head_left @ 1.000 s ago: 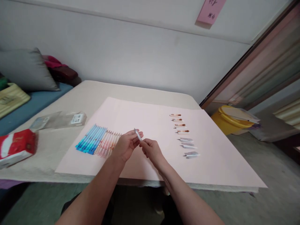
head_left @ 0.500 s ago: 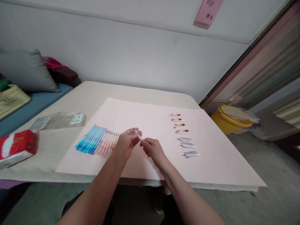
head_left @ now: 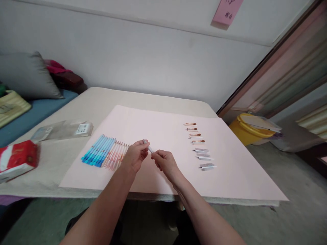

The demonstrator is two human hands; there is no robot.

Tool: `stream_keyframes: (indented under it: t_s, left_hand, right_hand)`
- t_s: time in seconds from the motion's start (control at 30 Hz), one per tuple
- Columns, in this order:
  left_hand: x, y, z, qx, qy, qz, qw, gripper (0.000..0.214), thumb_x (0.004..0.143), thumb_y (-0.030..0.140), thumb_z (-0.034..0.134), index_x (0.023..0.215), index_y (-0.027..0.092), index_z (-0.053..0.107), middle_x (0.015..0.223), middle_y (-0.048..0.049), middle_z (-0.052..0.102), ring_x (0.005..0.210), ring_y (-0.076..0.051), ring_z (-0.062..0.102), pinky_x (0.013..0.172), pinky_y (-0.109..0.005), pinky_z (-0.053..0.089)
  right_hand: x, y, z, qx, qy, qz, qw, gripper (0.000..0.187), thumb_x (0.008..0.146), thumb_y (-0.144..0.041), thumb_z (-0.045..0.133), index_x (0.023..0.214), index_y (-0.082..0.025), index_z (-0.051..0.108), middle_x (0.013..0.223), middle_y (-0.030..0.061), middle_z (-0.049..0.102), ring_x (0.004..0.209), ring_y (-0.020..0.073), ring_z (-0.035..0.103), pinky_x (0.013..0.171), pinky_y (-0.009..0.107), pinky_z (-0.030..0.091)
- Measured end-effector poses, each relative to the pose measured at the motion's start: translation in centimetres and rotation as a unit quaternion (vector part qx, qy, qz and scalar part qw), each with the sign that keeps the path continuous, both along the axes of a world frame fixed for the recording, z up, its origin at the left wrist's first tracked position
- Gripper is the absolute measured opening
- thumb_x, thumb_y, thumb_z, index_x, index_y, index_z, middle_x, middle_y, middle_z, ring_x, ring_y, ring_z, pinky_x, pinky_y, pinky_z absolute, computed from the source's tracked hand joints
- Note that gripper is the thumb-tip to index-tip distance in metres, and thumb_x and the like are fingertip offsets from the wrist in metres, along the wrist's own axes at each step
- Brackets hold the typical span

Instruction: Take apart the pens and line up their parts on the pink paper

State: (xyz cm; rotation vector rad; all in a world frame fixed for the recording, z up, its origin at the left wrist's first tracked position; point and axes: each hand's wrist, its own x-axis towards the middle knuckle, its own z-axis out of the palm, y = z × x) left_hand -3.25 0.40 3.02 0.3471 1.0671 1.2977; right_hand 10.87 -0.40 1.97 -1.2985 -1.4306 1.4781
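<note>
A slim whitish pen or pen part (head_left: 150, 148) spans the gap between my two hands, above the pink sheet (head_left: 158, 127). My left hand (head_left: 136, 154) pinches its upper portion between thumb and fingers. At the lower end, my right hand (head_left: 165, 161) grips it with closed fingertips, which partly hide that end. Left of my left hand lies a row of blue pens (head_left: 98, 150), with pale pink-and-brown pens (head_left: 114, 154) beside it, partly covered by the hand. To the right, several thin refills with dark tips (head_left: 204, 150) lie near short brown-and-cream pen parts (head_left: 195, 135) and greyish pieces (head_left: 206, 165).
On the cloth-covered table (head_left: 143, 97), a clear plastic bag (head_left: 63, 130) and a red tissue pack (head_left: 19, 158) sit at left. Beyond are a grey cushion (head_left: 30, 75) and a woven basket (head_left: 14, 105). A yellow bucket (head_left: 245, 131) stands on the floor at right.
The view has shifted slightly. My left hand's grip on the slim whitish piece has changed a little, and more of its middle shows between my hands.
</note>
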Motion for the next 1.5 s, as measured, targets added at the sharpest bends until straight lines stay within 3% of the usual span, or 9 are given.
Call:
stream_keyframes:
  t_s: [0.2, 0.37, 0.57, 0.77, 0.9, 1.03, 1.2, 1.33, 1.5]
  left_hand:
    - [0.02, -0.02, 0.15, 0.027, -0.027, -0.030, 0.999, 0.030, 0.065, 0.009, 0.070, 0.094, 0.013, 0.062, 0.092, -0.0091, 0.064, 0.077, -0.013, 0.060, 0.066, -0.022, 0.047]
    - [-0.05, 0.18, 0.02, -0.004, 0.042, 0.015, 0.999, 0.031, 0.062, 0.017, 0.075, 0.091, 0.014, 0.063, 0.082, -0.0030, 0.060, 0.060, -0.005, 0.051, 0.051, -0.015, 0.039]
    - [-0.37, 0.19, 0.24, 0.021, -0.032, -0.018, 0.999, 0.032, 0.063, 0.004, 0.068, 0.093, 0.013, 0.062, 0.096, -0.0108, 0.064, 0.084, -0.015, 0.061, 0.068, -0.022, 0.049]
    - [-0.62, 0.32, -0.14, -0.009, 0.018, 0.010, 1.000, 0.031, 0.063, 0.012, 0.074, 0.092, 0.013, 0.063, 0.090, -0.0059, 0.063, 0.063, -0.006, 0.054, 0.051, -0.015, 0.042]
    - [-0.65, 0.41, -0.23, 0.002, -0.020, 0.003, 1.000, 0.029, 0.062, 0.003, 0.069, 0.089, 0.013, 0.062, 0.092, -0.0081, 0.064, 0.074, -0.010, 0.059, 0.062, -0.018, 0.048]
    - [-0.67, 0.46, -0.34, -0.011, 0.001, 0.015, 1.000, 0.030, 0.062, 0.007, 0.072, 0.090, 0.013, 0.063, 0.086, -0.0050, 0.063, 0.061, -0.005, 0.054, 0.051, -0.015, 0.042]
    - [-0.59, 0.36, -0.27, 0.009, -0.015, -0.003, 1.000, 0.030, 0.061, 0.003, 0.070, 0.089, 0.013, 0.062, 0.091, -0.0071, 0.064, 0.073, -0.009, 0.060, 0.062, -0.017, 0.047]
    - [-0.54, 0.38, -0.22, -0.008, 0.015, 0.014, 1.000, 0.030, 0.063, 0.009, 0.072, 0.091, 0.014, 0.063, 0.090, -0.0060, 0.064, 0.062, -0.006, 0.055, 0.050, -0.015, 0.042]
    - [-0.55, 0.47, -0.36, 0.008, -0.011, -0.004, 1.000, 0.031, 0.063, 0.004, 0.070, 0.091, 0.013, 0.062, 0.094, -0.0083, 0.065, 0.074, -0.010, 0.060, 0.061, -0.018, 0.048]
  right_hand:
    - [0.08, 0.05, -0.03, -0.003, 0.001, -0.002, 1.000, 0.024, 0.078, -0.035, 0.054, 0.064, -0.017, 0.059, 0.043, -0.0063, 0.044, 0.037, 0.0065, 0.034, 0.038, 0.020, 0.024]
    - [-0.04, -0.08, 0.11, 0.007, -0.017, 0.012, 1.000, 0.022, 0.077, -0.034, 0.056, 0.063, -0.016, 0.059, 0.044, -0.0058, 0.045, 0.039, 0.0065, 0.036, 0.040, 0.020, 0.027]
    - [0.15, 0.15, -0.13, -0.012, -0.011, -0.001, 1.000, 0.024, 0.077, -0.037, 0.055, 0.065, -0.016, 0.059, 0.043, -0.0060, 0.044, 0.038, 0.0068, 0.034, 0.037, 0.020, 0.025]
    - [0.23, 0.07, -0.09, -0.011, -0.014, 0.012, 1.000, 0.022, 0.076, -0.035, 0.055, 0.065, -0.016, 0.059, 0.044, -0.0060, 0.045, 0.038, 0.0065, 0.035, 0.038, 0.020, 0.026]
    - [0.23, 0.09, -0.01, -0.014, -0.011, 0.005, 1.000, 0.022, 0.077, -0.035, 0.055, 0.065, -0.017, 0.060, 0.044, -0.0062, 0.045, 0.037, 0.0065, 0.034, 0.038, 0.021, 0.026]
    - [0.28, 0.15, -0.07, -0.013, -0.014, 0.006, 1.000, 0.022, 0.076, -0.034, 0.055, 0.064, -0.016, 0.060, 0.043, -0.0063, 0.044, 0.037, 0.0066, 0.034, 0.038, 0.021, 0.025]
    - [0.35, 0.16, -0.24, -0.006, -0.009, 0.003, 1.000, 0.022, 0.077, -0.034, 0.054, 0.066, -0.016, 0.060, 0.044, -0.0059, 0.045, 0.037, 0.0066, 0.035, 0.037, 0.020, 0.026]
    - [0.34, 0.15, -0.18, -0.012, -0.009, 0.007, 1.000, 0.022, 0.076, -0.034, 0.054, 0.065, -0.016, 0.060, 0.044, -0.0058, 0.045, 0.037, 0.0067, 0.035, 0.038, 0.020, 0.026]
    - [0.30, 0.15, 0.00, -0.019, -0.012, 0.002, 1.000, 0.022, 0.076, -0.034, 0.055, 0.064, -0.016, 0.060, 0.043, -0.0059, 0.044, 0.037, 0.0062, 0.034, 0.037, 0.020, 0.025]
